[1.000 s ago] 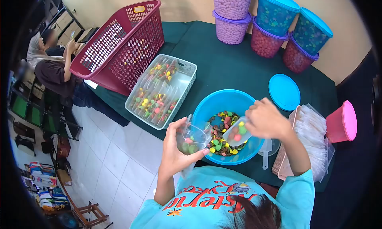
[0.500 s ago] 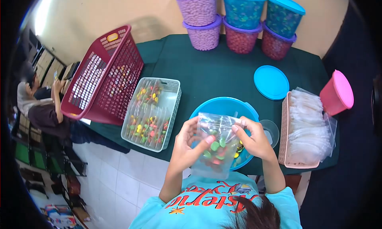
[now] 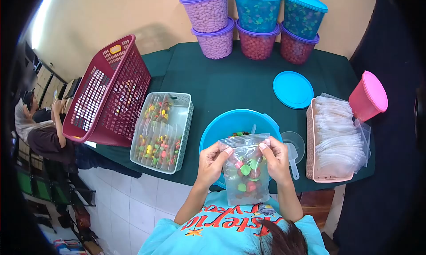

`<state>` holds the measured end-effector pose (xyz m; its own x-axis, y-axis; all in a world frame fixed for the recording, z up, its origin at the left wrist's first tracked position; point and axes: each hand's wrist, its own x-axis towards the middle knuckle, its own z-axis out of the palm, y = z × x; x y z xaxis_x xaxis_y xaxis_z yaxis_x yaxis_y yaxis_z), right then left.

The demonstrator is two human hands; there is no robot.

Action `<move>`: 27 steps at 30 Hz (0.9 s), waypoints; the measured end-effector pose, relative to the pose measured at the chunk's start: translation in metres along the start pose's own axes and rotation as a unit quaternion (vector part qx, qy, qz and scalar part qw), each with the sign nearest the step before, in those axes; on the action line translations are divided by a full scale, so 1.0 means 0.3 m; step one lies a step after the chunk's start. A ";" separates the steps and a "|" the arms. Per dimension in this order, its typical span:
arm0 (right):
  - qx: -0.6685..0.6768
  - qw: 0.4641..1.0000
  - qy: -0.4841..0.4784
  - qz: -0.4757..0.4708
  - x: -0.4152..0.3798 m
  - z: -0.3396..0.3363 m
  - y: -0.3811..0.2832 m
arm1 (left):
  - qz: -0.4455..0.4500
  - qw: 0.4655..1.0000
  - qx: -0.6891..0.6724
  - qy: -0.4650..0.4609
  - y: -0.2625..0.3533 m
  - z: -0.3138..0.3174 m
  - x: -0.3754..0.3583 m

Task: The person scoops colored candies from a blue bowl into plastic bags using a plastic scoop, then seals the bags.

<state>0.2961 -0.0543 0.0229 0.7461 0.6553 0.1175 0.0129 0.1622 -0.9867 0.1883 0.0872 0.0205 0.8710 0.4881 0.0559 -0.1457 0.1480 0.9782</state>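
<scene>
A clear plastic bag point(image 3: 246, 175) with green, red and brown candies hangs upright between my hands, over the front of a blue basin point(image 3: 222, 122). My left hand point(image 3: 211, 162) pinches its upper left edge, and my right hand point(image 3: 276, 159) pinches the upper right edge near the zip strip. Some candies and a clear handle show inside the basin behind the bag. Just right of my right hand, a clear round bowl point(image 3: 300, 142) stands with a white scoop point(image 3: 293, 159) by it.
Filled bags stand in a grey-white basket point(image 3: 178, 135) at left, beside a tall maroon basket point(image 3: 106, 100). A pink basket point(image 3: 311, 157) holds flat bags; near it are a pink tub point(image 3: 368, 97) and blue lid point(image 3: 293, 90). Stacked tubs point(image 3: 257, 44) line the back. Two people are far left.
My right hand has moved down to the bag's right top corner, and the bag now hangs straighter with its top spread flat. The view has shifted slightly, and the white scoop is now uncovered.
</scene>
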 end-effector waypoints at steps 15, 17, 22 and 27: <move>0.006 0.982 -0.187 0.011 -0.016 0.028 -0.007 | 0.023 0.992 0.032 0.116 -0.012 0.095 -0.159; -0.015 0.976 -0.216 0.021 -0.010 0.037 -0.009 | 0.026 0.988 0.056 0.144 -0.006 0.098 -0.177; -0.031 0.967 -0.245 -0.064 -0.021 0.067 -0.027 | 0.020 0.988 0.026 0.151 0.022 0.096 -0.221; -0.024 0.968 -0.245 -0.052 -0.056 0.126 -0.027 | 0.040 0.987 0.036 0.153 0.048 0.052 -0.267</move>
<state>0.2584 -0.0389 0.0333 0.3338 0.9108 0.2430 0.1109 0.2181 -0.9696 0.1237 0.0369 0.0334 0.6738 0.7344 0.0817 -0.1656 0.0423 0.9853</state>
